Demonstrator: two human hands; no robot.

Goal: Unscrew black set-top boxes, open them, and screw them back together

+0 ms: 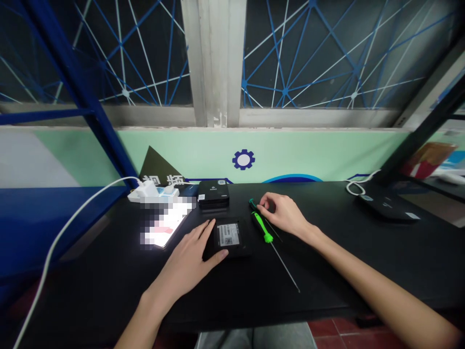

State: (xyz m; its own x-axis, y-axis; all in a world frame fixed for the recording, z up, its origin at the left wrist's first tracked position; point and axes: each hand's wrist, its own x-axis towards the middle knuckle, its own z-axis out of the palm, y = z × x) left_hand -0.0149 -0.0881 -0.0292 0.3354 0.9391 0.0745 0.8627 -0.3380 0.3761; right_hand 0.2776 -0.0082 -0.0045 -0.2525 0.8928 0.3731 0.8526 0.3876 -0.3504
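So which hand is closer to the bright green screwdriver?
The right. The right hand is beside the bright green screwdriver; the left hand is farther left, on the nearer black box.

Black box (237,249): squarish, closed on the visible side, lying flat, white printed label (228,234) with QR code face up. Green-and-black screwdriver (262,227): flat just right of box, handle at far end, long bare shaft slanting near-right. Smaller screwdriver (253,204): dark green end cap, thin shaft, just beside the bigger handle, similar slant, handle partly hidden.
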